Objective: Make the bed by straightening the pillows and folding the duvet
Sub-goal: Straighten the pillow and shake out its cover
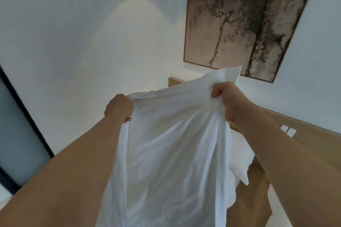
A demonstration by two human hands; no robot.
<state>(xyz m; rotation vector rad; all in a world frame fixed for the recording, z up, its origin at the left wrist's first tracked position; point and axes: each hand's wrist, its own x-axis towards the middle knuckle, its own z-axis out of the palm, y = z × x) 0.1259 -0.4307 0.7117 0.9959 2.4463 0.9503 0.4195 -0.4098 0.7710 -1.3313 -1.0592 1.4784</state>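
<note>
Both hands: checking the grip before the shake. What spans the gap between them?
Head view: the white duvet's gathered top edge stretches between left hand and right hand.

Both arms raised, white duvet (171, 149) held up before wall. Left hand (119, 108) grips duvet's top edge at left; right hand (227, 102) grips it at right, fabric bunched in fist. Duvet hangs down between forearms. Framed picture (245, 33) above right hand. Tan headboard (313, 145) below picture.

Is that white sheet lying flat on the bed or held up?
Held up. The left hand and right hand grip the white fabric's top edge, and it hangs crumpled between them.
</note>
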